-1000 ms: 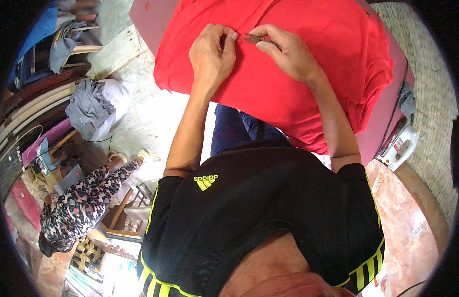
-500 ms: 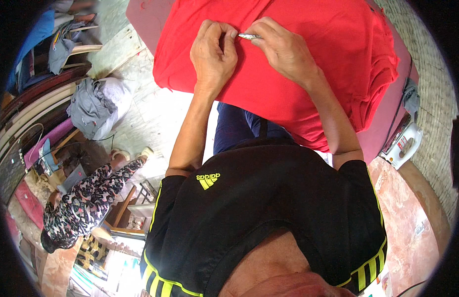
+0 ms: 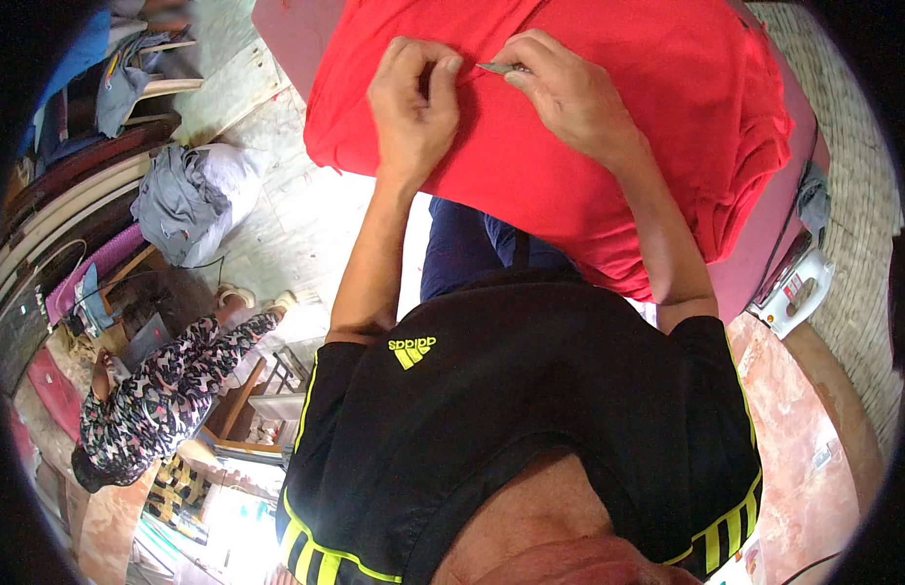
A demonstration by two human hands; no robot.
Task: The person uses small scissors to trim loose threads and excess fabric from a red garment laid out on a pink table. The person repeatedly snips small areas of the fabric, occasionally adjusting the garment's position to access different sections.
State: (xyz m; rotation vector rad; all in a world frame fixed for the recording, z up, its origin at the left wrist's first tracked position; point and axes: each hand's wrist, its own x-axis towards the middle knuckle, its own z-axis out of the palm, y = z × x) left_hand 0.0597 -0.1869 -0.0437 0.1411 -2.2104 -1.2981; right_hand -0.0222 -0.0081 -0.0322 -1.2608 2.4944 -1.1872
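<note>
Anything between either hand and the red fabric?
Nothing visible. The left hand pinches the red fabric directly; the right hand rests on it, holding a small metal tool at the pinched spot.

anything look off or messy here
Nothing looks damaged. The red garment lies rumpled over the pink surface, with the left hand pinching the cloth and the right hand holding a small metal tool to it. A grey clothes heap sits loose on the floor.
</note>
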